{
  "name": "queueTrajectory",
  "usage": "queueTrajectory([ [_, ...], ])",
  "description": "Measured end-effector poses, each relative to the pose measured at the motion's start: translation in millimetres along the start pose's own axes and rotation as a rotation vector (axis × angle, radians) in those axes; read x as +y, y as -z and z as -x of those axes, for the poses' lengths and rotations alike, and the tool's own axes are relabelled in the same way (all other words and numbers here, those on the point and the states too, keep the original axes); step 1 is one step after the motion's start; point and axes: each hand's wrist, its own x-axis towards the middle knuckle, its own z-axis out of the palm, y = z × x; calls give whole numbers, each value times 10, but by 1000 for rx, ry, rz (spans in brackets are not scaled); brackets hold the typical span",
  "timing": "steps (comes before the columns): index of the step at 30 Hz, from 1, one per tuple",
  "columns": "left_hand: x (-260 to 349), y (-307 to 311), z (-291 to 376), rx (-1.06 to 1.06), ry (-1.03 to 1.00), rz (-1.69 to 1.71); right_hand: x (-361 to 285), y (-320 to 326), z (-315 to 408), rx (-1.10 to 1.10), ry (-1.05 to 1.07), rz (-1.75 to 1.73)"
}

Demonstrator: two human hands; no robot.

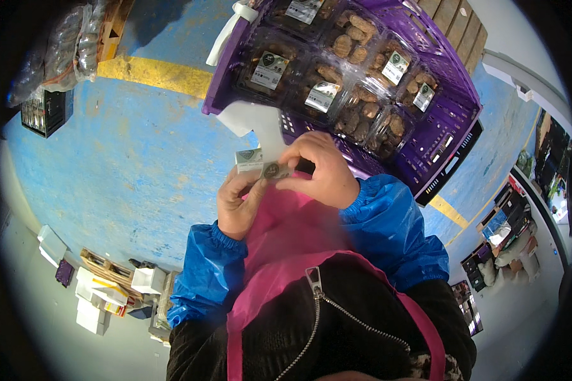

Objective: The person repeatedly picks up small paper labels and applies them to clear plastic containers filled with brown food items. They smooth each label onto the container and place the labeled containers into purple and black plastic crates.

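Observation:
My left hand (240, 197) holds a strip of printed labels (250, 160) on whitish backing paper (264, 125), in front of the pink apron. With thumb and forefinger, my right hand (321, 169) pinches a label (275, 170) at the strip's right side. Just beyond my hands is a purple plastic crate (450, 112) of clear plastic clamshell boxes filled with brown, knobbly produce. Several boxes bear labels, such as the left one (268, 70) and the middle one (322, 96). On others, such as the box at the near right (388, 134), no label shows.
White paper (229, 31) hangs over the crate's far left corner. Beneath the crate's right side a black crate (450, 164) juts out. Wooden slats (450, 21) lie beyond. Bagged goods (69, 45) and a black crate (46, 112) stand at the upper left, white foam boxes (93, 314) at the lower left.

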Motion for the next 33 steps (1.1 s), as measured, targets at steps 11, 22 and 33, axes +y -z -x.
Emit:
queueTrajectory([
  [11,326,-204,100,-1,23,128,1,-18,399,-39,19,-18],
  [22,97,-548,217,-272,191,93,158,0,1000,193,-156,-150],
  [33,-260,-807,380,-513,486,26,487,51,1509,365,20,-62],
])
